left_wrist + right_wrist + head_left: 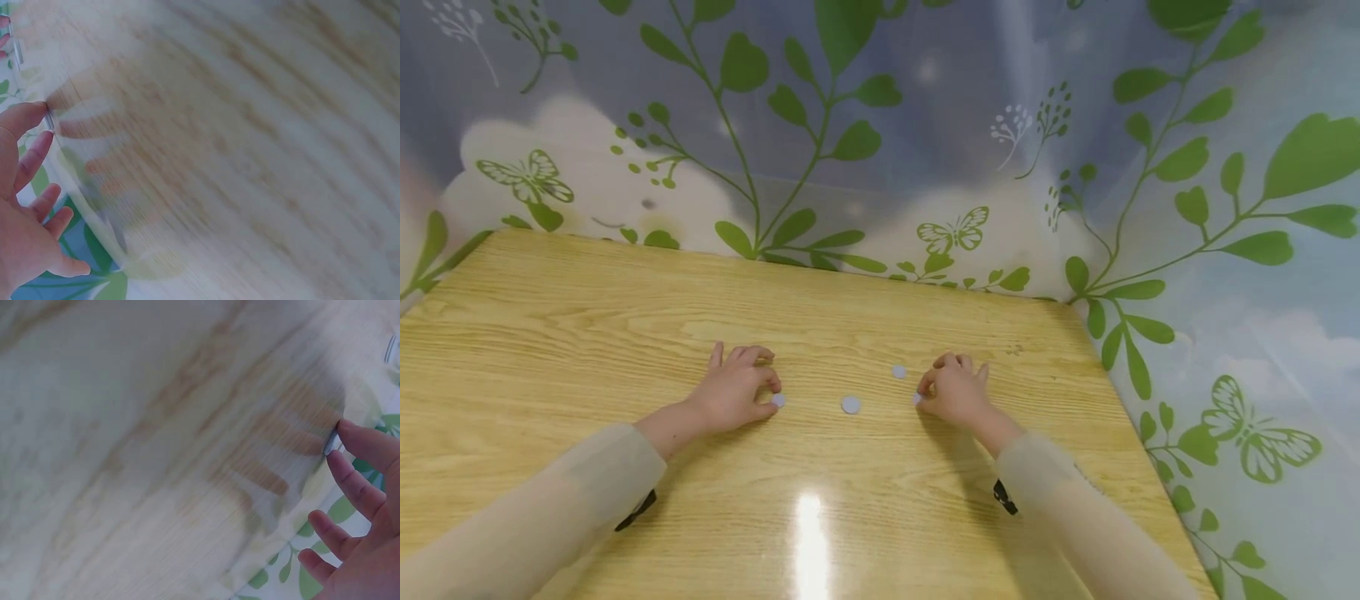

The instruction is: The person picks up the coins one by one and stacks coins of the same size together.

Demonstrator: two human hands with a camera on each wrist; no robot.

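Observation:
Several small pale grey-blue discs are on the wooden table [820, 492]. My left hand [730, 396] pinches one disc [778, 400] between thumb and index finger, low at the tabletop. On the other side, my right hand [957, 392] holds a second disc [917, 400] the same way, partly hidden by its fingers. Between the hands a disc [850, 405] lies flat, and another disc [898, 372] lies farther back, nearer the right hand. The left wrist view shows the pinched disc [49, 120] edge-on; so does the right wrist view with its disc [331, 441].
A printed cloth [850, 200] with green leaves and butterflies hangs along the table's back and right edges. Light reflects brightly off the tabletop in front. Both forearms wear pale sleeves [557, 508], with a dark strap piece [1004, 497] under the right wrist.

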